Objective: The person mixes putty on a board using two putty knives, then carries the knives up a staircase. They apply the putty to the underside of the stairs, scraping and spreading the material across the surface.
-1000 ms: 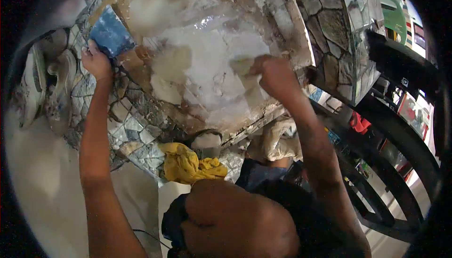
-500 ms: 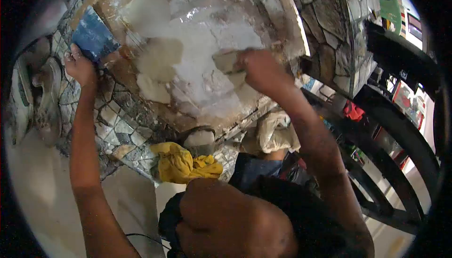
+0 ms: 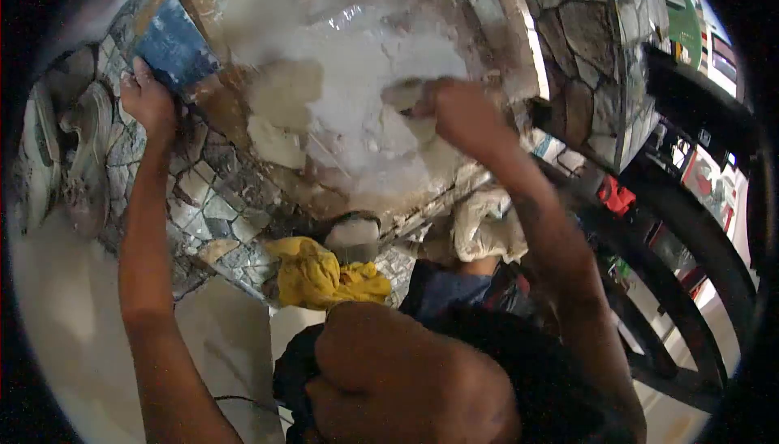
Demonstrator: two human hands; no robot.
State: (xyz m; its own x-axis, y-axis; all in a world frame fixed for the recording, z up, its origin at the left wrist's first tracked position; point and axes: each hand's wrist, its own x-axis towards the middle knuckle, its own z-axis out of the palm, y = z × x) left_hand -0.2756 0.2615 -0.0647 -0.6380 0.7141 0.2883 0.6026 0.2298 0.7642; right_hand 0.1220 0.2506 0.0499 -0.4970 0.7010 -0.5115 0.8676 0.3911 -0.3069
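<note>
My left hand (image 3: 149, 99) pinches the lower left corner of a flat blue plate (image 3: 174, 42) smeared with white. In my right hand (image 3: 471, 115) is a putty knife (image 3: 403, 94), its blade blurred and resting at the wet white paste (image 3: 349, 79). That paste is spread over a brownish board-like surface (image 3: 231, 111). Beige patches (image 3: 284, 95) lie left of the knife, apart from it. My right fingers are closed around the tool, and its handle is mostly hidden.
Below the surface are a yellow cloth (image 3: 324, 275), a whitish plastic bag (image 3: 491, 229) and a rounded container (image 3: 353, 231). Pale shoes (image 3: 85, 144) stand at left on stone-patterned tiles (image 3: 211, 209). Black metal bars (image 3: 690, 209) rise at right, beside a stone-clad block (image 3: 580, 63).
The whole view has shifted a little, so both hands and the surface appear slightly further right. The putty knife stays on the paste, and the left hand still holds the blue plate.
</note>
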